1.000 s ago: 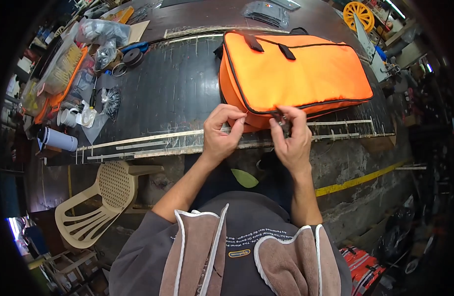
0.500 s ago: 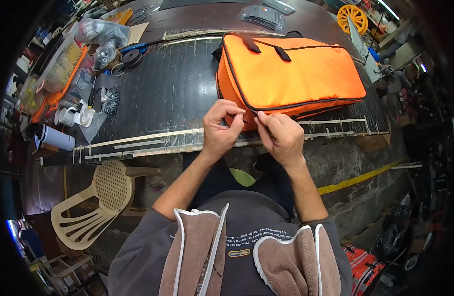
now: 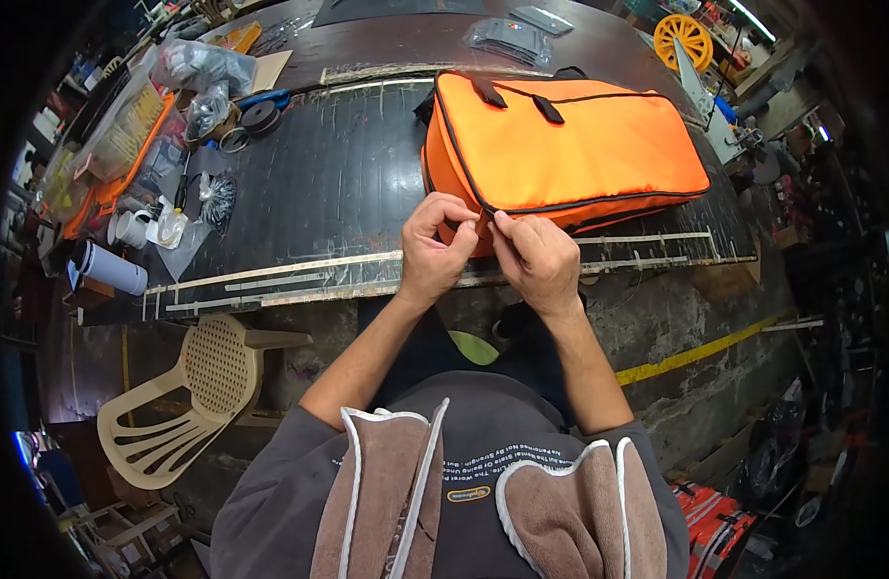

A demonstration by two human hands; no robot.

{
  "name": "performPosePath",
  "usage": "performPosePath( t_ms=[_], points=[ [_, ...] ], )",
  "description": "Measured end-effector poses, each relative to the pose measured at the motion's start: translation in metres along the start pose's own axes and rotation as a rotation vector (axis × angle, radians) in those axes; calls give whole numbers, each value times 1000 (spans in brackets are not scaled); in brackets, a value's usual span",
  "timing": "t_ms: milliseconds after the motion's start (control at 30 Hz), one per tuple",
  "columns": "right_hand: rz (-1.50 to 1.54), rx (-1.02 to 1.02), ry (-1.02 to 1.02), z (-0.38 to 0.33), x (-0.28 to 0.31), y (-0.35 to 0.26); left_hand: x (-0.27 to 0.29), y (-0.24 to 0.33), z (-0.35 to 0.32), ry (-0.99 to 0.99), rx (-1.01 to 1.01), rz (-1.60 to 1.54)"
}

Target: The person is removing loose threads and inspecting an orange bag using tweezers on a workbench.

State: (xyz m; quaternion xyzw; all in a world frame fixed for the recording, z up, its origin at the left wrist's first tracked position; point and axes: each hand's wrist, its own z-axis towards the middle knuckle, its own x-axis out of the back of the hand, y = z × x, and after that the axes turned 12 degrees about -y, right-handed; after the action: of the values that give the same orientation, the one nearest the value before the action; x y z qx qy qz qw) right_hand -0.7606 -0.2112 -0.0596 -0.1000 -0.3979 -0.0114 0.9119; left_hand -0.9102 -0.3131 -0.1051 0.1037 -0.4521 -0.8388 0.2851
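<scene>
An orange bag (image 3: 580, 145) with black piping and black tabs lies at the front of the dark worktable. At its near left corner, my left hand (image 3: 435, 249) is closed in a pinch, thumb and forefinger tips together. Close beside it, my right hand (image 3: 539, 261) also pinches, its fingertips at the black piping (image 3: 551, 206) of that corner. Whatever sits between the fingertips of either hand is too small to make out. The hands are slightly apart, and the bag's lower front side is partly hidden behind them.
On the worktable (image 3: 319, 174), clear bins (image 3: 126, 140), black tape rolls (image 3: 261, 116) and a white tumbler (image 3: 114, 270) crowd the left. Grey plastic packets (image 3: 512, 41) lie at the back. A beige plastic chair (image 3: 218, 362) stands left of me.
My right hand has come left, closer to my left hand. The bag has shifted slightly left, its right end most of all. My left hand stays nearly in place.
</scene>
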Motion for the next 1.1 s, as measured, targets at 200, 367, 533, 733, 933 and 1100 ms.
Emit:
performPosePath(
  t_ms=[200,367,533,733,933,1100],
  points=[
    [-31,28,-17,1,2,-1,1,2,0,2,13,-9],
    [-53,37,-32,2,1,0,3,-1,-1,-14,-14,-6],
    [-61,39,-38,3,2,-1,4,-3,-2,-16,-21,-5],
    [-46,66,-27,4,1,3,2,-2,-1,-20,4,-44],
    [-34,42,-13,0,11,0,2,-1,-9,-2,88,-272],
    [180,-282,71,-38,14,15,12,-22,-4,38,143,-436]
  ],
)
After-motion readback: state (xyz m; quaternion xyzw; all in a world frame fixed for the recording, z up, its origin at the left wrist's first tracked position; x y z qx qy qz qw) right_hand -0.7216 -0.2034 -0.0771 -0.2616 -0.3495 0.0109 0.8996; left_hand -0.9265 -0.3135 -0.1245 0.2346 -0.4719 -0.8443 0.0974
